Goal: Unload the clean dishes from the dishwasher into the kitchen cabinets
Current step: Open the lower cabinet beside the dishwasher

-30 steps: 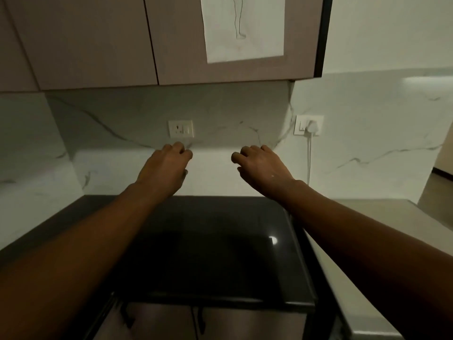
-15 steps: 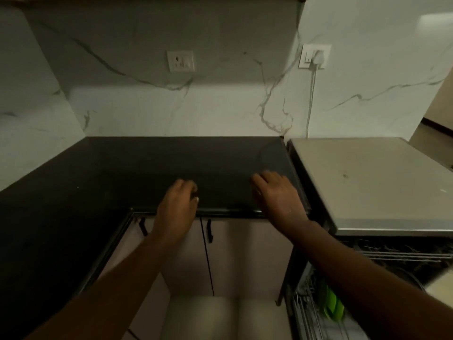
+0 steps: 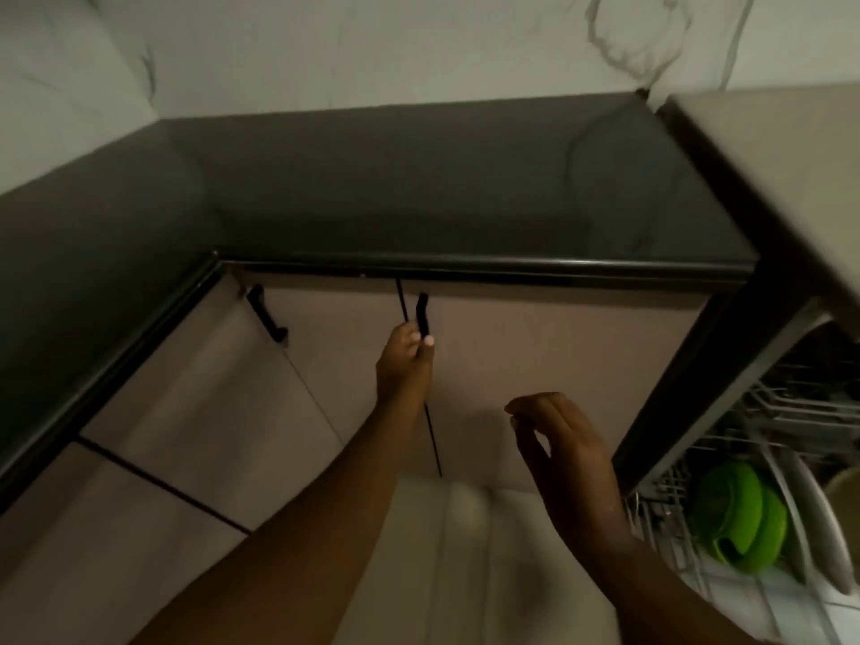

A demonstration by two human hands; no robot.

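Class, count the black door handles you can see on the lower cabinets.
2. One handle is near the left corner; the left hand holds the other handle by the centre door gap. Others may be hidden.

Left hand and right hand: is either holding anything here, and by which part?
The left hand pinches the lower end of a black cabinet door handle. The right hand hangs open, holding nothing.

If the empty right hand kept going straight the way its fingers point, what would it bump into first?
Probably the cabinet door. The right hand is empty and open, its fingers pointing up and left toward that door, to the right of the black handle the left hand holds. Depth is unclear.
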